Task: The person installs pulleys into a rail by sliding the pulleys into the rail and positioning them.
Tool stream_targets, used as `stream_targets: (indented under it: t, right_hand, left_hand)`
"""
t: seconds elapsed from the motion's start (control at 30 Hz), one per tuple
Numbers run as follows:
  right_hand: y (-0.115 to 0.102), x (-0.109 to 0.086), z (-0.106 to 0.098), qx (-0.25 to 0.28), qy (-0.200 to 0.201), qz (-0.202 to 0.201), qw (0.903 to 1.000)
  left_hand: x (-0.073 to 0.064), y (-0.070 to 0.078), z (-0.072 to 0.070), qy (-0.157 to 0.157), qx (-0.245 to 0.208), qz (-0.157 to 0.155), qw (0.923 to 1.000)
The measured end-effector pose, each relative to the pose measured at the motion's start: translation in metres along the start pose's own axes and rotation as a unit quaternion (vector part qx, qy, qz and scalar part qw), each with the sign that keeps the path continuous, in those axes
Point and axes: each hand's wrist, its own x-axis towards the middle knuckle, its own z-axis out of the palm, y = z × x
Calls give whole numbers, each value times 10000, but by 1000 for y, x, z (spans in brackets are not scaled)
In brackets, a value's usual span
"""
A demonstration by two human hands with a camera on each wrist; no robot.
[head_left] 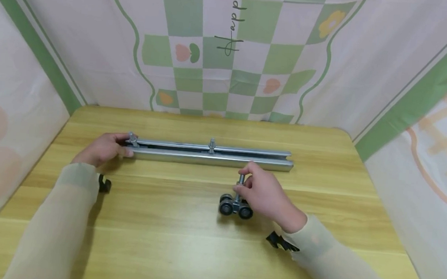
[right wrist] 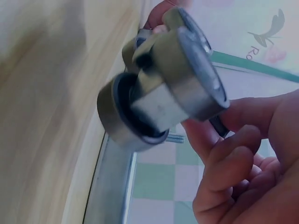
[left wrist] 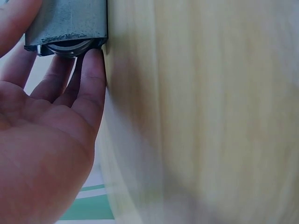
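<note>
A metal C-shaped rail point(head_left: 213, 159) lies across the table, its slot facing up. Two bolts stick up from the slot, one bolt point(head_left: 212, 145) midway and another bolt point(head_left: 132, 138) at the left end. My left hand point(head_left: 105, 147) holds that left end between thumb and fingers. Inside the end, the left wrist view shows part of a wheel point(left wrist: 70, 48) close to the fingertips. My right hand point(head_left: 264, 192) pinches the threaded stem of a four-wheeled roller trolley point(head_left: 236, 207), stem upward, in front of the rail. Its wheels point(right wrist: 198, 70) loom large in the right wrist view.
The wooden table point(head_left: 182, 251) stretches in front of the rail and to its right. A patterned curtain point(head_left: 244, 83) stands behind the table's far edge, with fabric along both sides too.
</note>
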Motion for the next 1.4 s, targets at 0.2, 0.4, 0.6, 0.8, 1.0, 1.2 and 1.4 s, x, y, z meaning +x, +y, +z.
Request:
stream_targets:
  t: [0.2, 0.4, 0.6, 0.8, 1.0, 1.2, 1.4]
  right_hand:
    - [4, -7, 0, -328, 168, -202, 9991]
    - [6, -12, 0, -508, 272, -472, 9972]
    - [12, -17, 0, -830, 362, -775, 9929]
    - [15, -21, -1, -1124, 604, -985, 9869]
    - [17, -24, -1, -1094, 654, -975, 9870]
    - [21, -24, -1, -1097, 746, -968, 9864]
    - [22, -25, 1, -1177, 478, -653, 9897]
  left_hand:
    - [0, 0, 0, 29, 123, 8, 9999]
    - [1, -1, 0, -7, 79, 42, 10000]
    - [1, -2, -1, -33, 66, 34, 10000]
    - [1, -1, 0, -13, 103, 79, 9999]
    - [2, -2, 0, -19, 66, 99, 9999]
    - [2, -3, -1, -26, 93, 70, 9999]
    - [1, -1, -1, -55, 121, 83, 9999]
